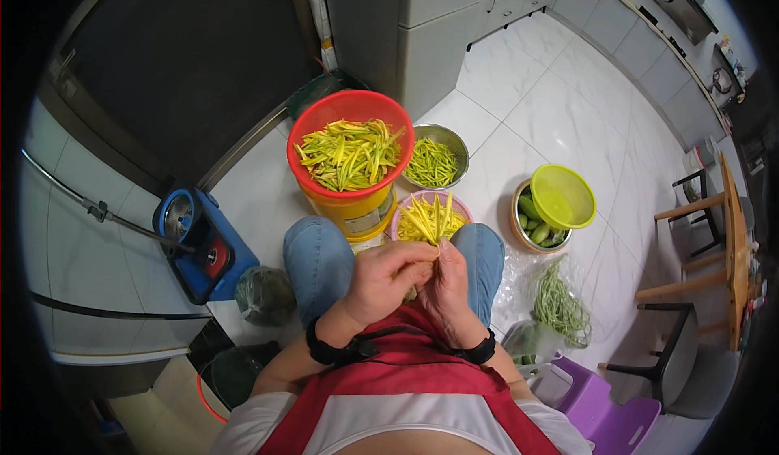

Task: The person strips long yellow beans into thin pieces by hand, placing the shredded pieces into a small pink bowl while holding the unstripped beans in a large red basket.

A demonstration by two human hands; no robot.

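Between my knees, my left hand (pixel 384 278) and my right hand (pixel 449 281) meet, pinching one opened yellow flower (pixel 437 236) that looks like a daylily, its petals pointing away from me. My fingers hide its lower end. Just beyond is a pink plastic basket (pixel 465 207) of yellow petals or opened flowers (pixel 420 227). Behind it on the left, a red plastic basin (pixel 310 114) sits on a yellow bucket (pixel 341 215), heaped with long yellow-green flower buds (pixel 359 157). A metal colander (pixel 459 142) at its right has thinner green buds (pixel 432 166).
A lime-green basket (pixel 563 196) leans over a bowl of green vegetables (pixel 538 230) on the right. Long beans (pixel 557 309) lie on plastic near a purple stool (pixel 602 400). A blue mop bucket (pixel 237 263) and a bagged item (pixel 265 297) stand left; a refrigerator (pixel 435 53) is ahead.
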